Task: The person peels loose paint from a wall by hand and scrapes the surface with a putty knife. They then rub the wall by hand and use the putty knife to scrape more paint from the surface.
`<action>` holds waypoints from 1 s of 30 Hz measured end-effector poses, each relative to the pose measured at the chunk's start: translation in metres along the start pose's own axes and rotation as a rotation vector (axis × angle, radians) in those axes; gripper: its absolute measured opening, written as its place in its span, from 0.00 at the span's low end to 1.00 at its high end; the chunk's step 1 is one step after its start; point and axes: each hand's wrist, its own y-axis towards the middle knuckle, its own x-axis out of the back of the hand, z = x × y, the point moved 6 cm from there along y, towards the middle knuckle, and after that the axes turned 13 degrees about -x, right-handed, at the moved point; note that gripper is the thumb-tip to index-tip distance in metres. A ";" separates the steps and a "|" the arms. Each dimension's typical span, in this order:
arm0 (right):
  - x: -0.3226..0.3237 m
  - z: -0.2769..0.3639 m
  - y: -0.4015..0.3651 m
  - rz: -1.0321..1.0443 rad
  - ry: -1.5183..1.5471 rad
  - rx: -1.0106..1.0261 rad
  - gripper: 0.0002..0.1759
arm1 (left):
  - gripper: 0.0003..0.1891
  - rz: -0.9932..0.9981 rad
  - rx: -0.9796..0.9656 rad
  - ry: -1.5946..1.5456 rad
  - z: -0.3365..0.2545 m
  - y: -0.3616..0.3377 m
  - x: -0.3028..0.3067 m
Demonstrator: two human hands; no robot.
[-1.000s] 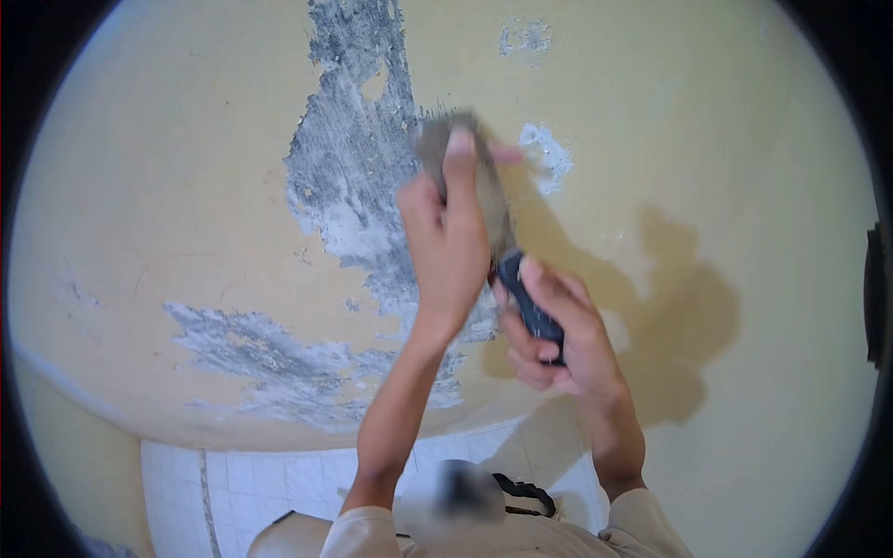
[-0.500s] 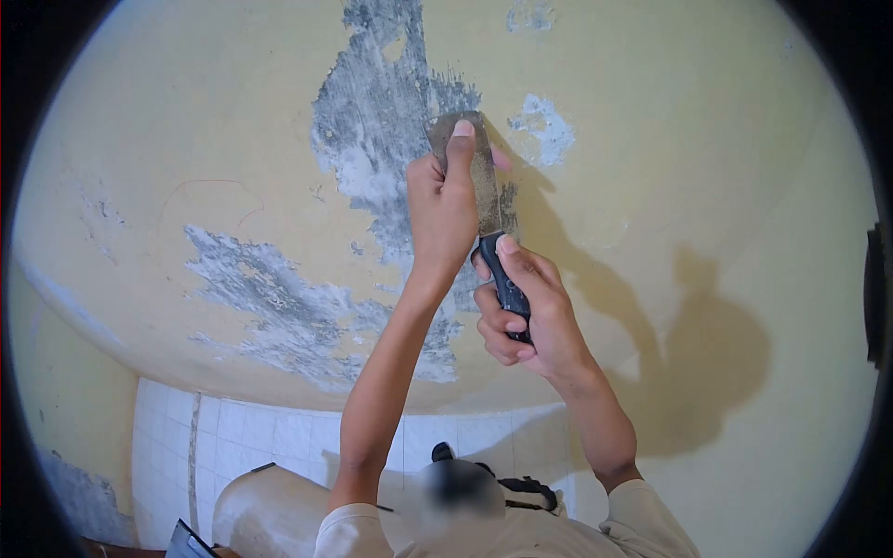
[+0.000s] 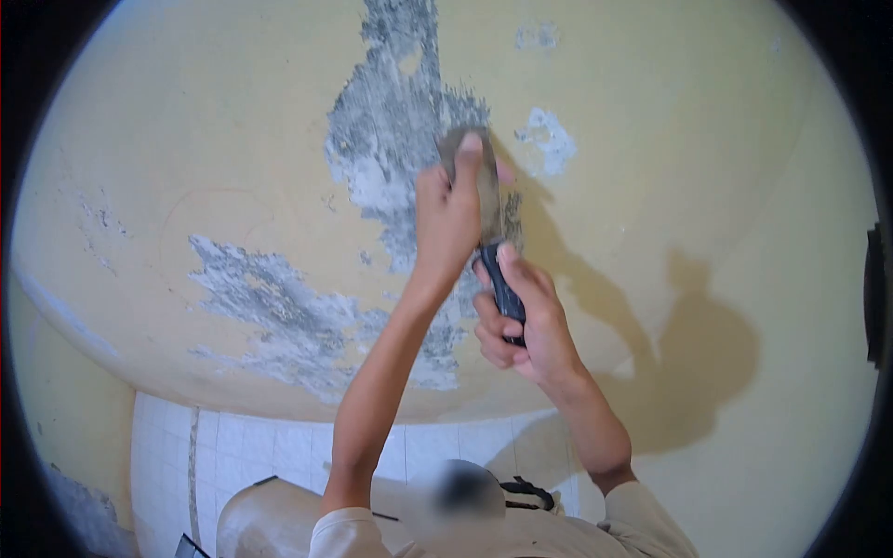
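My right hand [image 3: 535, 316] is closed round the black handle of a scraper [image 3: 490, 206], whose broad metal blade points up along the yellow wall [image 3: 633, 112]. My left hand [image 3: 451, 209] grips the blade, its thumb lying flat on the metal near the top edge. Behind the blade's top is the right border of a large grey patch [image 3: 386, 102] of bare wall. Right of the blade is a smaller whitish patch [image 3: 549, 141]. Another grey patch [image 3: 279, 307] spreads at the lower left of my left hand.
White floor tiles [image 3: 242, 446] show along the bottom, with a beige rounded object [image 3: 270, 521] at the lower left. A dark object [image 3: 874, 296] is at the far right edge. A shadow [image 3: 707, 353] falls on the wall at right.
The wall patches sit slightly lower and further right in the view. Both hands and the scraper appear a little lower, with the same hold on the handle and blade.
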 end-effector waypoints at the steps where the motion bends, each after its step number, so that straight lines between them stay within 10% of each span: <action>1: -0.002 0.002 0.003 0.031 -0.011 0.001 0.23 | 0.24 -0.016 -0.010 -0.003 0.000 -0.003 -0.002; 30: 0.002 -0.033 0.019 -0.024 0.102 0.109 0.24 | 0.25 0.147 0.028 0.083 0.012 -0.010 0.011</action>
